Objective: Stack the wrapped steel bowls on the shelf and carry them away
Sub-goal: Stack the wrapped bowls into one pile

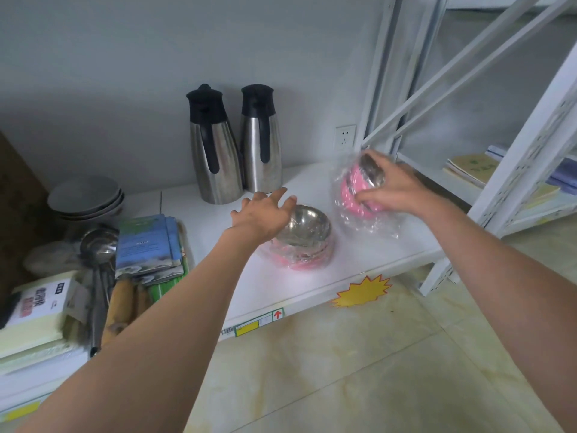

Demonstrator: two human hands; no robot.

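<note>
A wrapped stack of steel bowls with pink outsides [307, 242] sits upright on the white shelf [312, 285], in clear plastic. My left hand [260, 214] hovers over its near-left rim, fingers spread, holding nothing. My right hand [395, 189] grips a second wrapped set of pink steel bowls [356, 192], lifted and tilted on its side above the shelf's right part. Loose plastic wrap [371, 223] hangs below that set.
Two steel jugs with black tops [234, 148] stand at the back of the shelf. Grey bowls [86, 196], booklets [150, 245], ladles [98, 245] and boxes crowd the left. A white rack frame [512, 170] stands close on the right. Tiled floor lies below.
</note>
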